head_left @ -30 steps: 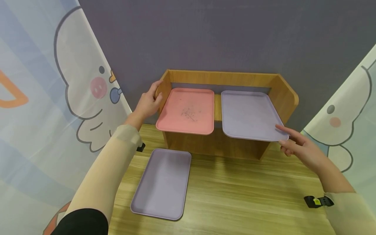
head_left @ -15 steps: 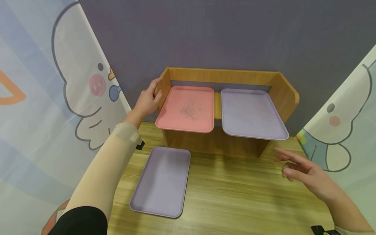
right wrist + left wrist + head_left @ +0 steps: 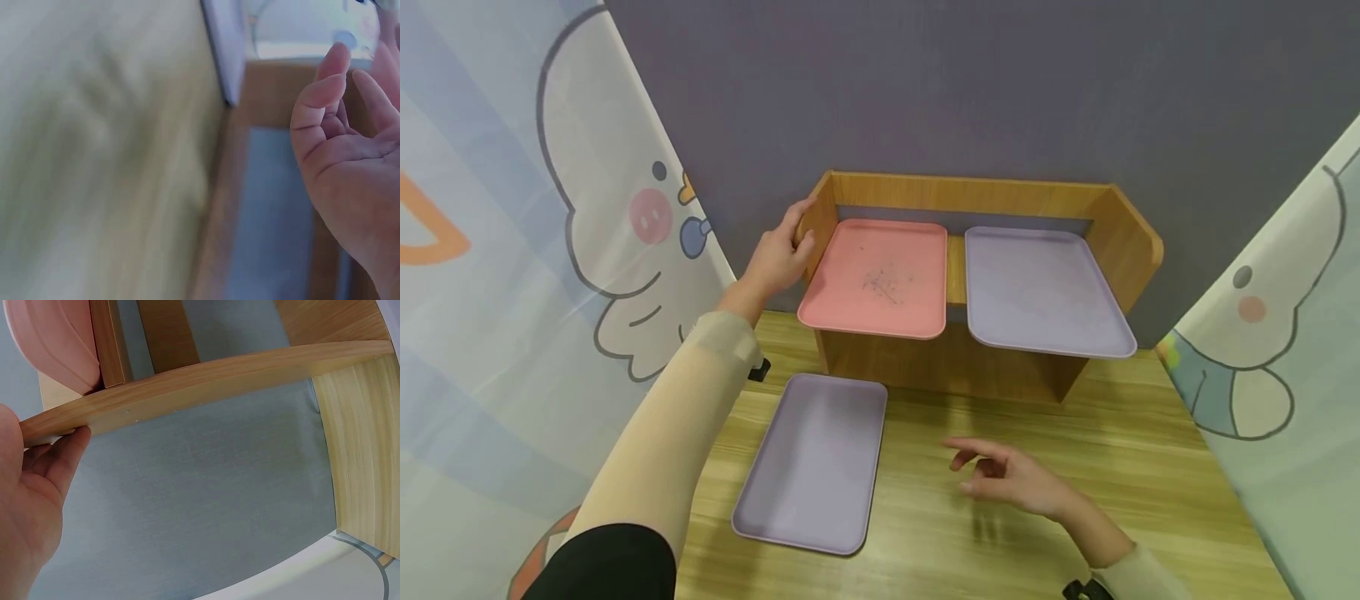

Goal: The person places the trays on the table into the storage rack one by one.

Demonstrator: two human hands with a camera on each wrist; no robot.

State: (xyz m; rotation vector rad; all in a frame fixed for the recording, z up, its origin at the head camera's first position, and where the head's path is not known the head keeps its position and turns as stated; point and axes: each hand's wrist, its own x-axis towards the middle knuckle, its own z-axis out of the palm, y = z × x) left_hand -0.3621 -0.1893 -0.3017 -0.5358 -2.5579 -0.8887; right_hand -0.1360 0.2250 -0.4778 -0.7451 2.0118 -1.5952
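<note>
A small wooden shelf [image 3: 972,195] stands at the back of the table. My left hand [image 3: 777,260] grips the upper edge of its left side panel; the left wrist view shows the fingers bent around that panel [image 3: 212,378]. On the shelf top lie a pink tray [image 3: 850,292] with a dark printed motif and, to its right, a light purple tray [image 3: 1037,292]. Another purple tray [image 3: 820,467] lies on the table at front left. Over the table, right of that tray, my right hand [image 3: 1015,483] hovers with loosely bent fingers, holding nothing.
The wood-grain table [image 3: 925,508] spreads in front of the shelf. A grey panel [image 3: 970,92] rises behind it. Cloths with cartoon prints hang at the left [image 3: 490,350] and right [image 3: 1315,400].
My right hand has let go of the right purple tray's front corner, drawn back, and swung left over the table. The left hand stays on the shelf panel.
</note>
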